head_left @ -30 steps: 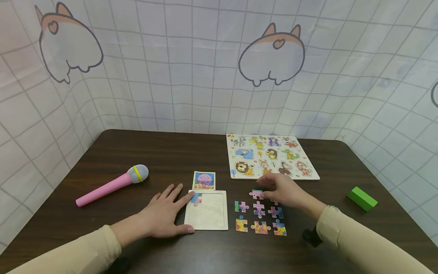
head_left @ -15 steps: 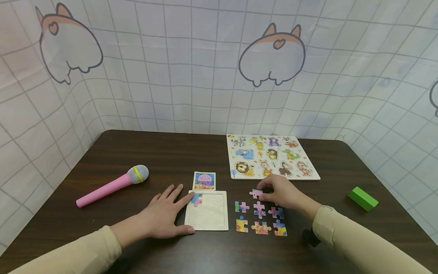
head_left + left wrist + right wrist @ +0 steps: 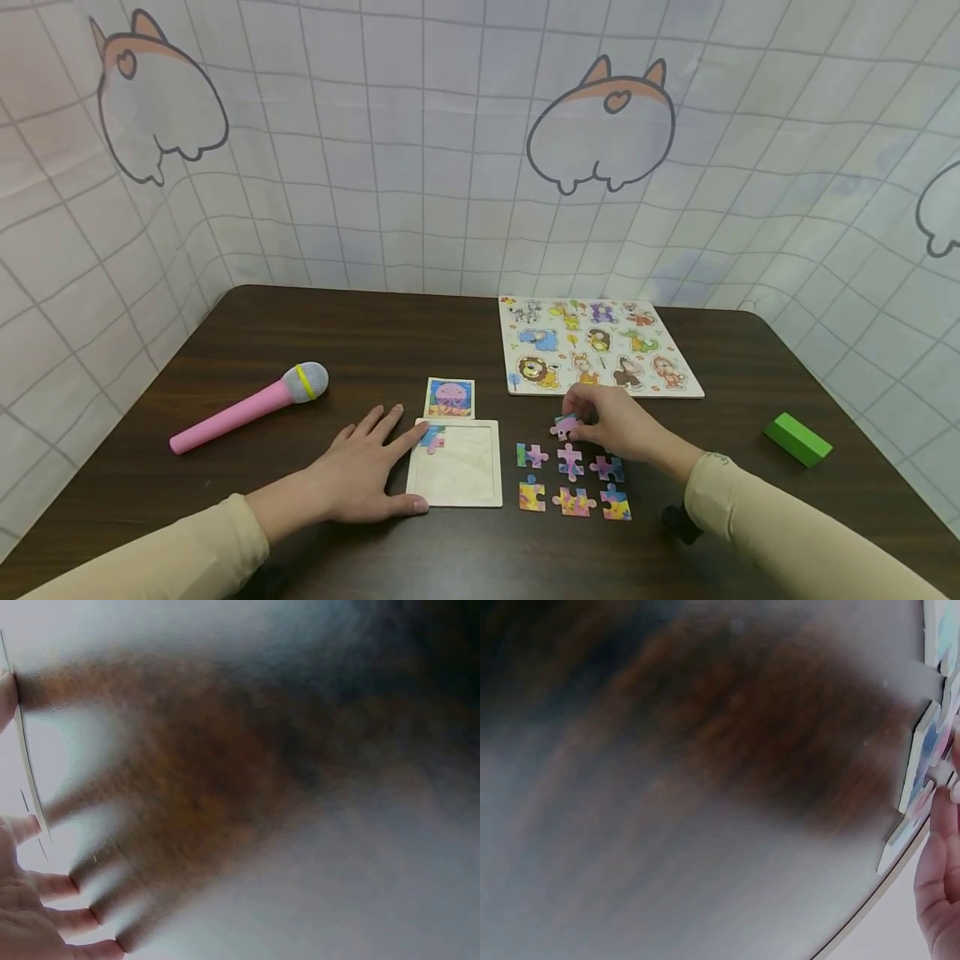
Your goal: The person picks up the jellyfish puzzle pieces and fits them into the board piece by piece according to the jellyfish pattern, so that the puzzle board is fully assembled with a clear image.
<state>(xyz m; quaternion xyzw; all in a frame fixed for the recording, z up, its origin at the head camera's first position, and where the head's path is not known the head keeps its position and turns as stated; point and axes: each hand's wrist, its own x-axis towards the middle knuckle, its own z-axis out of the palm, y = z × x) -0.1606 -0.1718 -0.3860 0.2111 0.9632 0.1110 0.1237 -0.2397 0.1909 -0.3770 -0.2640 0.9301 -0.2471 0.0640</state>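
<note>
My left hand (image 3: pixel 352 475) lies spread on the table, its index finger and thumb on the left edge of the square puzzle tray (image 3: pixel 491 492). One blue and pink jigsaw piece (image 3: pixel 432 439) sits in the tray's upper left corner. With thumb and index finger my right hand (image 3: pixel 618 421) pinches a pink jigsaw piece (image 3: pixel 564 427), which is slightly tilted. Below that hand, several loose jigsaw pieces (image 3: pixel 570 461) are laid out in rows right of the tray. In the left wrist view, the fingertips (image 3: pixel 86 919) of the left hand touch the tabletop.
A jellyfish picture card (image 3: pixel 450 398) lies against the tray's far edge. Behind the pieces is an animal puzzle board (image 3: pixel 600 346). A pink toy microphone (image 3: pixel 251 408) lies at the left, a green block (image 3: pixel 797 439) at the right. A patterned curtain (image 3: pixel 420 150) hangs behind the table.
My right thumb and index finger have closed on the pink piece at the top of the rows, and it has tilted up a little. The left hand stays on the tray.
</note>
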